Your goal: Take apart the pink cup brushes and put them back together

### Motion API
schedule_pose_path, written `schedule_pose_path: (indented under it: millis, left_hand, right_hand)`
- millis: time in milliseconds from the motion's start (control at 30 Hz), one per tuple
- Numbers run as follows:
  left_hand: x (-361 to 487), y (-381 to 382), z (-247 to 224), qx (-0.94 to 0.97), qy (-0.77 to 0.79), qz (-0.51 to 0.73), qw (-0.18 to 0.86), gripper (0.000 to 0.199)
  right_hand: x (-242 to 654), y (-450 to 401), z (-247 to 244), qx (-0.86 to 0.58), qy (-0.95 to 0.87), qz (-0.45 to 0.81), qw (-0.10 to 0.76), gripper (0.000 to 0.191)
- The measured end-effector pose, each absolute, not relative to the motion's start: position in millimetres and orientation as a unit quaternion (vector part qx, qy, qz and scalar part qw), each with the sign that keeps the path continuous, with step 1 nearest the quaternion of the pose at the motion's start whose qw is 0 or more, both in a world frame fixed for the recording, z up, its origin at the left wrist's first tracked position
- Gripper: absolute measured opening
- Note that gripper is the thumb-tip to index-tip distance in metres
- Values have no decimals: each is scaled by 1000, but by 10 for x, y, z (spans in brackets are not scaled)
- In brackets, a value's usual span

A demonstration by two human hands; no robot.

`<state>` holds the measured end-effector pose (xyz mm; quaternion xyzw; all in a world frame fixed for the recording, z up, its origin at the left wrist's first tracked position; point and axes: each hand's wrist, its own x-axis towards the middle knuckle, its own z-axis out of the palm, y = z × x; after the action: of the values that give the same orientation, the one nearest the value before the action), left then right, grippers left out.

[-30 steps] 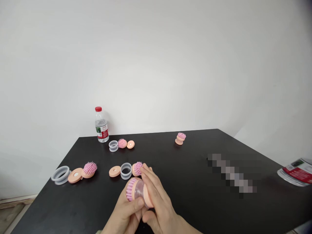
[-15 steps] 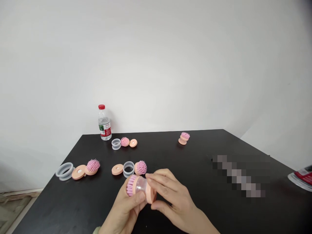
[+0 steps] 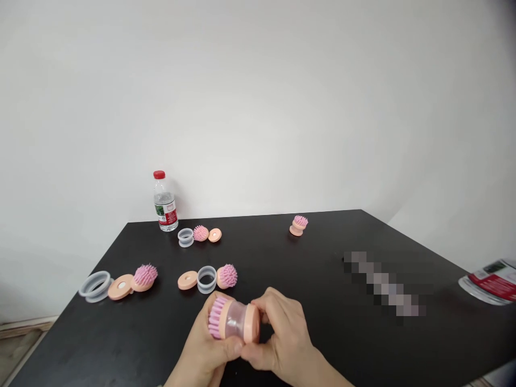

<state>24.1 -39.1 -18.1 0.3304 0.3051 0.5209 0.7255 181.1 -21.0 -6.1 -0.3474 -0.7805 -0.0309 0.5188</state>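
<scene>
Above the table's near edge, a scrub brush (image 3: 236, 321) lies sideways in my hands, its pink bristles pointing left. It has a peach collar, a clear middle sleeve and a peach end cap. My left hand (image 3: 207, 344) is wrapped round the bristle end and the underside of the sleeve. My right hand (image 3: 282, 336) pinches the peach cap at the right end between thumb and curled fingers. Just beyond lie a peach disc cap (image 3: 187, 280), a clear ring sleeve (image 3: 207, 280) and a pink bristle head (image 3: 228, 276), side by side.
Another loose set, with a bristle head (image 3: 145, 277), lies at the left; a third, with a clear ring (image 3: 186, 237), is farther back. A water bottle (image 3: 165, 204) stands near the wall. One whole brush (image 3: 299, 226) stands back right. A red-labelled bottle (image 3: 492, 282) lies far right.
My right hand has shifted from flat fingers over the cap to a curled pinch on its end. The brush has turned slightly more level. The whole view has shifted a little.
</scene>
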Motion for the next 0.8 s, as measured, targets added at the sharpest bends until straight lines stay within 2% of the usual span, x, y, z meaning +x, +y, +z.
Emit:
schedule_pose_path:
  millis: [100, 233, 267, 400, 533, 633, 800]
  left_hand:
    - [264, -383, -181, 355, 330, 549, 681, 59]
    - [233, -352, -144, 327, 335, 575, 671, 56]
    - [219, -344, -135, 324, 333, 576, 672, 55]
    - [178, -325, -136, 335, 328, 565, 679, 54]
    - [169, -333, -159, 379, 351, 563, 645, 58]
    - [171, -353, -119, 439, 398, 570, 569, 60]
    - [188, -408, 21, 504, 476, 572, 439, 49]
  right_hand:
    - [1848, -186, -38, -381, -808, 28, 448, 75]
    - [1948, -136, 25, -324, -840, 38, 434, 90]
    - [1962, -131, 35, -297, -851, 37, 432, 86]
    - [1934, -150, 25, -240, -865, 47, 437, 52]
    - [1839, -185, -44, -308, -813, 79, 487, 51]
    - [1798, -201, -82, -372, -772, 179, 484, 56]
    - [1816, -191, -97, -388, -675, 477, 407, 51]
